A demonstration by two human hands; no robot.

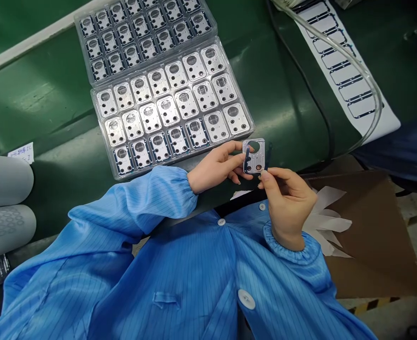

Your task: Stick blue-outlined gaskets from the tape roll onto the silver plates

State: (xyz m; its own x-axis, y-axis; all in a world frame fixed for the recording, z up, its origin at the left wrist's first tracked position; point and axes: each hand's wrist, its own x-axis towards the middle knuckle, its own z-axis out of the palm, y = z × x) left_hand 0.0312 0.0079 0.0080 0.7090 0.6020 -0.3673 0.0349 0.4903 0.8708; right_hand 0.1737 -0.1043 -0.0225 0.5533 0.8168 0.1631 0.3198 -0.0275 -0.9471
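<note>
A small silver plate with a large round hole and smaller holes is held up over the table's front edge. My left hand grips its left side between thumb and fingers. At the plate's lower right corner, the thumb and fingers of my right hand pinch a thin dark strip that stands along the right side. Another dark strip lies on the plate's left part. Behind my left hand, a clear tray holds rows of similar plates; several in its front row have dark outlines.
A second tray of plates adjoins the first at the back. A white sheet of dark frames, a clear hose and a black cable are right. White rolls stand left. Below right, a cardboard box holds paper strips.
</note>
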